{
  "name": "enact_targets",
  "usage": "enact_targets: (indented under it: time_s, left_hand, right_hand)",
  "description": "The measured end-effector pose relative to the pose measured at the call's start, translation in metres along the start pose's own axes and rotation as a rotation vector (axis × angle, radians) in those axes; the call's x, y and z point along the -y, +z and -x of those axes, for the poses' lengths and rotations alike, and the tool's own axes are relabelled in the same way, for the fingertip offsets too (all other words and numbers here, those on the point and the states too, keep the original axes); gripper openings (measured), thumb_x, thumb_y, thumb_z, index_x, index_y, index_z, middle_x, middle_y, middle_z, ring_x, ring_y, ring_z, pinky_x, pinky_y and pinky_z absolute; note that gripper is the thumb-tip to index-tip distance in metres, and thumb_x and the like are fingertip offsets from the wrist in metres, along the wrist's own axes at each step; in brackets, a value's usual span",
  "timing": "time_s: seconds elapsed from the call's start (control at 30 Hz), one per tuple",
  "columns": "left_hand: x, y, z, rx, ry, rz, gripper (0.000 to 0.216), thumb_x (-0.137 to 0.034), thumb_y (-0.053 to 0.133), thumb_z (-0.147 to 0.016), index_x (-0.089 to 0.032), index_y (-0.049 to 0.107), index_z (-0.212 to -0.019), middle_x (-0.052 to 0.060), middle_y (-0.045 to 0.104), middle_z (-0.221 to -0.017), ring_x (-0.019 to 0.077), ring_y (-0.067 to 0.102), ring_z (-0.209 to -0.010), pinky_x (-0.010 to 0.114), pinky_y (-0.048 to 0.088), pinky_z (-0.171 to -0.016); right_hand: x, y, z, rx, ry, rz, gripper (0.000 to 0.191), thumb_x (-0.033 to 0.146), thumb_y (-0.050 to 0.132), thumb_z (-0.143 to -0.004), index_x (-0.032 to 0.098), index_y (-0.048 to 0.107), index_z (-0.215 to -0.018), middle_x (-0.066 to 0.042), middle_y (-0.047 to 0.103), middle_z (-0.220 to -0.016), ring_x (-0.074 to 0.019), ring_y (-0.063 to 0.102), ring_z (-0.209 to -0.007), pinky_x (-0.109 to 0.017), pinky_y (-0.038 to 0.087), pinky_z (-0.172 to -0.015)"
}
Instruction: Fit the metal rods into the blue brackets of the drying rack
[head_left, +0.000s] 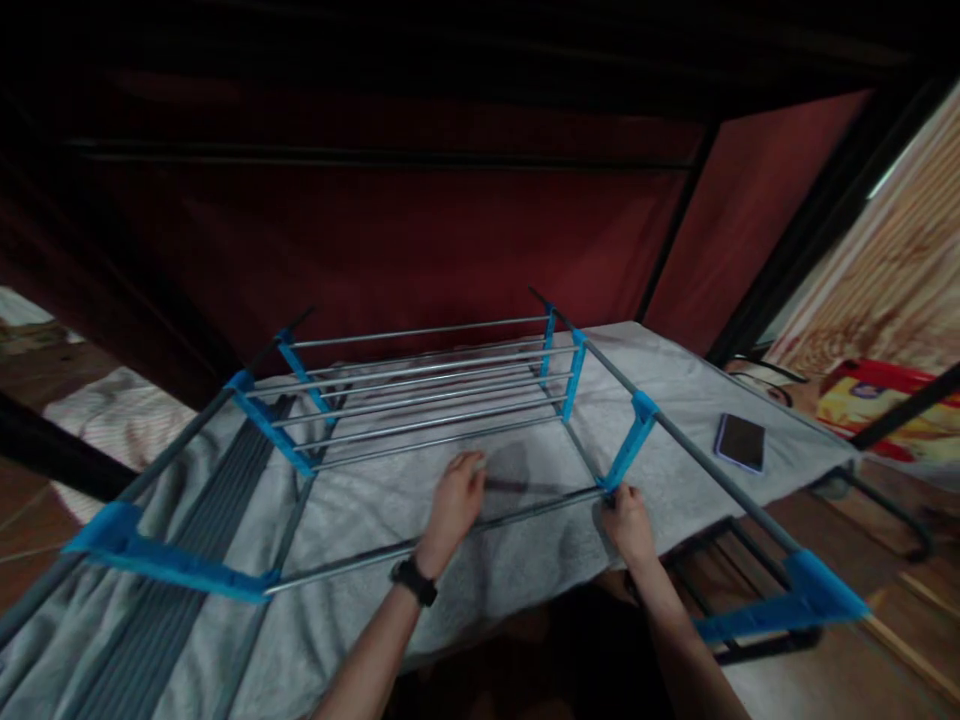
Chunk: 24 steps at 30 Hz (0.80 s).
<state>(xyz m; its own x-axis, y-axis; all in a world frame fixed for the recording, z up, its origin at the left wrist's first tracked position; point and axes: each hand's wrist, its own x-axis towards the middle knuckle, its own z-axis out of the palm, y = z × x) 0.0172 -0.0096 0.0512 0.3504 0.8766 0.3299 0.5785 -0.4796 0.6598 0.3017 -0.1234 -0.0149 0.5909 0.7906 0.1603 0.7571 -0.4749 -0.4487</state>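
Observation:
A partly assembled rack of thin silver rods (442, 437), grey tubes and blue plastic brackets lies on a grey cloth (517, 560). My right hand (628, 522) is closed at the lower end of a blue bracket (628, 445), where a front rod (337, 571) meets it. Its fingertips are partly hidden. Above the middle of that rod is my left hand (455, 498), fingers loosely bent and apart, with nothing visible in them. A black watch is on the left wrist. More blue brackets, one at the left (172, 565) and one at the right (787, 605), hang on the side tubes.
A bundle of grey tubes (195, 540) lies on the cloth at the left. A phone (740, 443) rests at the right. Dark frame posts and a red panel (420, 240) stand behind. A red and yellow package (885, 400) is at the far right.

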Motion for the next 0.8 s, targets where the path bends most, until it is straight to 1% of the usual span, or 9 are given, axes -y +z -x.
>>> enact_targets:
  time_s: [0.03,0.1,0.2,0.23,0.3,0.4,0.5,0.63,0.8]
  left_hand:
    - [-0.006,0.021,-0.022,0.098,0.065,-0.014,0.036,-0.018,0.045,-0.093,-0.019,0.062,-0.125,0.013,0.066,-0.132,0.0254,0.059,-0.126,0.045,0.045,-0.114]
    - [-0.016,0.06,-0.06,0.237,0.143,-0.068,0.043,-0.013,0.045,-0.092,-0.017,0.059,-0.132,0.013,0.06,-0.143,0.0257,0.052,-0.136,0.048,0.036,-0.121]
    - [-0.023,0.106,-0.106,0.312,0.167,-0.062,0.048,-0.015,0.053,-0.089,-0.012,0.055,-0.137,0.019,0.055,-0.148,0.03,0.047,-0.142,0.05,0.029,-0.124]
    - [-0.025,0.117,-0.12,0.324,0.171,-0.049,0.049,-0.015,0.054,-0.088,-0.011,0.055,-0.137,0.02,0.054,-0.149,0.0308,0.047,-0.142,0.05,0.029,-0.124]
    - [-0.027,0.135,-0.146,0.365,0.189,-0.016,0.05,-0.013,0.056,-0.085,-0.014,0.058,-0.135,0.017,0.057,-0.146,0.0296,0.049,-0.14,0.046,0.033,-0.122]
    - [-0.029,0.156,-0.179,0.443,0.208,0.046,0.045,-0.013,0.059,-0.081,-0.019,0.065,-0.125,0.01,0.07,-0.129,0.0267,0.06,-0.125,0.039,0.044,-0.112]
    - [-0.027,0.173,-0.197,0.483,0.183,0.1,0.038,-0.014,0.058,-0.081,-0.018,0.069,-0.118,0.007,0.076,-0.112,0.0267,0.066,-0.112,0.039,0.05,-0.103]
    - [-0.021,0.184,-0.202,0.494,0.13,0.154,0.036,-0.014,0.056,-0.082,-0.018,0.071,-0.115,0.007,0.077,-0.108,0.0271,0.065,-0.111,0.039,0.05,-0.101]
    - [-0.019,0.185,-0.202,0.503,0.075,0.171,0.035,-0.015,0.058,-0.081,-0.02,0.073,-0.113,0.006,0.077,-0.111,0.0262,0.066,-0.111,0.039,0.05,-0.102]
  right_hand:
    - [0.001,-0.001,0.002,0.004,-0.01,0.035,0.025,0.015,0.05,-0.088,0.012,0.061,-0.11,-0.013,0.064,-0.099,-0.0223,0.065,-0.089,-0.03,0.048,-0.081]
    - [0.004,-0.005,0.005,0.011,-0.01,0.099,0.023,0.019,0.051,-0.091,0.012,0.06,-0.112,-0.014,0.064,-0.101,-0.0231,0.066,-0.092,-0.031,0.048,-0.083]
    - [0.007,-0.008,0.008,0.024,0.007,0.163,0.02,0.02,0.048,-0.095,0.013,0.059,-0.11,-0.013,0.065,-0.101,-0.0231,0.067,-0.094,-0.031,0.048,-0.082]
    - [0.007,-0.009,0.009,0.028,0.01,0.176,0.02,0.019,0.047,-0.096,0.013,0.059,-0.11,-0.012,0.065,-0.1,-0.0229,0.068,-0.093,-0.03,0.048,-0.081]
    - [0.007,-0.009,0.01,0.026,0.005,0.186,0.021,0.016,0.043,-0.096,0.014,0.058,-0.111,-0.011,0.066,-0.099,-0.0219,0.068,-0.091,-0.03,0.047,-0.078]
    - [0.004,-0.006,0.01,0.003,-0.031,0.151,0.024,0.011,0.04,-0.096,0.016,0.058,-0.111,-0.009,0.066,-0.098,-0.0199,0.068,-0.087,-0.028,0.046,-0.076]
    - [0.001,-0.005,0.008,-0.005,-0.066,0.095,0.022,0.01,0.04,-0.095,0.017,0.058,-0.106,-0.008,0.066,-0.096,-0.0199,0.068,-0.086,-0.029,0.047,-0.077]
    - [0.0,-0.006,0.004,0.028,-0.065,0.023,0.023,0.009,0.042,-0.092,0.017,0.06,-0.103,-0.009,0.067,-0.095,-0.0209,0.068,-0.09,-0.03,0.048,-0.08]
    - [-0.003,-0.005,0.002,0.024,-0.114,0.024,0.03,0.006,0.047,-0.086,0.015,0.063,-0.108,-0.013,0.07,-0.106,-0.0225,0.068,-0.098,-0.032,0.051,-0.087]
